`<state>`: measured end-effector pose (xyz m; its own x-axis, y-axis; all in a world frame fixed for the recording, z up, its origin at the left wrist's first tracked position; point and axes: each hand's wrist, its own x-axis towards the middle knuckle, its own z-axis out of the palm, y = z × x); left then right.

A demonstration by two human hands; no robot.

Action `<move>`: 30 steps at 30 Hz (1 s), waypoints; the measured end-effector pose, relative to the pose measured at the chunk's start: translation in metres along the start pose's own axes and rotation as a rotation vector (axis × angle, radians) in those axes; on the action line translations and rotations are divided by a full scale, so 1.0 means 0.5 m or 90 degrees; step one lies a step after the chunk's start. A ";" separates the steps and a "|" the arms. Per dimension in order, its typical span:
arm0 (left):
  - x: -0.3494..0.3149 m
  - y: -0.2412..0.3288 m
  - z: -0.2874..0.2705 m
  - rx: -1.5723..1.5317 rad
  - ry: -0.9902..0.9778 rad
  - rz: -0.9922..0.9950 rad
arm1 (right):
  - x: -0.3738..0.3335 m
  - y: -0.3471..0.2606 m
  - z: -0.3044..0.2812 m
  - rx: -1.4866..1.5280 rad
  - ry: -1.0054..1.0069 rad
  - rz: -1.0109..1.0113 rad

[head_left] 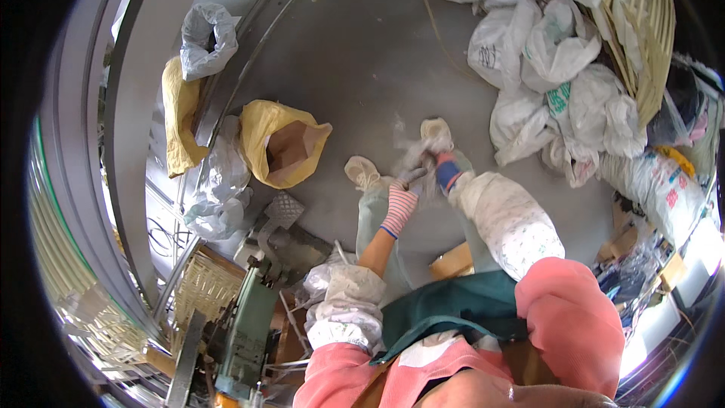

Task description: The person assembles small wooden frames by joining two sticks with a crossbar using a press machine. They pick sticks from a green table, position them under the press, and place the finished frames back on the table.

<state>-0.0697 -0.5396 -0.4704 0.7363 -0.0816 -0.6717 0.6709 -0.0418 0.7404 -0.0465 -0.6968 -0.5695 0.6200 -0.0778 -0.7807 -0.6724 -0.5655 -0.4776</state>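
Wispy, translucent whitish film-like material [411, 155], just beyond the left fingertips and beside the right ones.
Probably light, limp and slippery, best pinched in gathered folds; blur hides whether the red-striped-gloved left hand [402, 198] or blue-cuffed gloved right hand [444, 169] has fingers closed on it.

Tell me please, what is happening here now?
A person wearing pink has the gloved left hand and right hand close together near the right shoe, at some wispy, translucent material. It is too blurred to name, and which hand grips it is unclear. An open yellow sack stands to the left; white bags are piled on the right.
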 end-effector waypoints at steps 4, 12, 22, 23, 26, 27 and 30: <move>-0.112 0.123 0.024 -0.514 0.075 -0.234 | -0.020 -0.051 -0.145 0.180 0.048 -0.035; -0.188 0.252 0.033 -0.494 -0.096 -0.187 | -0.470 -0.258 -0.130 -0.216 0.074 -0.247; -0.279 0.741 0.037 -0.051 -0.363 0.167 | -0.643 -0.499 -0.367 0.834 -0.187 -0.590; -0.264 0.778 0.068 -0.110 -0.365 0.204 | -0.617 -0.505 -0.373 0.811 -0.090 -0.675; -0.200 0.851 0.144 -0.127 -0.292 0.196 | -0.522 -0.512 -0.419 1.081 -0.100 -0.456; -0.163 0.870 0.174 -0.110 -0.249 0.204 | -0.481 -0.521 -0.446 1.211 -0.114 -0.357; -0.019 0.944 0.223 -0.017 -0.155 0.290 | -0.326 -0.553 -0.591 0.395 0.257 -0.401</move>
<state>0.2301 -0.6698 -0.1118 0.9144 -0.3152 -0.2541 0.2916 0.0773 0.9534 0.1579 -0.7702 -0.1910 0.9534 -0.2506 -0.1679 -0.1922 -0.0756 -0.9784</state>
